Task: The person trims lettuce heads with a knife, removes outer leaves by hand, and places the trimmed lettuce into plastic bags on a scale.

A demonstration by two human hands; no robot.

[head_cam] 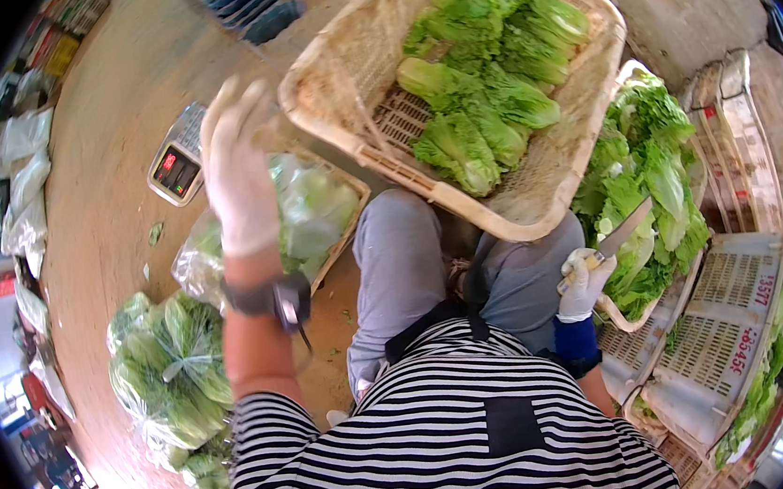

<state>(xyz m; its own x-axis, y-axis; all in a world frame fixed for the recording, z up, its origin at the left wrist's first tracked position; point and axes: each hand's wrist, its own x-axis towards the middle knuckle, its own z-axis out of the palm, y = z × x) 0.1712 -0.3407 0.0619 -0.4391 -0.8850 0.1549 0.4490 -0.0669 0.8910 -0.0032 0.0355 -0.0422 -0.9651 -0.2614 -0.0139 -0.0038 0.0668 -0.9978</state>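
Observation:
My left hand [239, 167], in a white glove and blurred, is raised with fingers spread and holds nothing. It is seen over the ground between a digital scale [176, 172] and a large plastic crate [458, 203]. Heads of leafy lettuce [483, 94] lie inside that crate, which is tilted before my knees. Gloved too, my right hand [582, 282] is closed around the handle of a knife [623, 230], its blade pointing up and right. Beneath the blade, a second crate [629, 324] is heaped with loose lettuce leaves [647, 184].
Clear bags of green vegetables [174, 368] stand at the left. Behind my left hand, a smaller crate [342, 242] holds bagged greens [312, 195]. Further crates [721, 290] lie at the right, beside a stack of crates [735, 141]. Blue baskets [255, 3] are stacked at the top.

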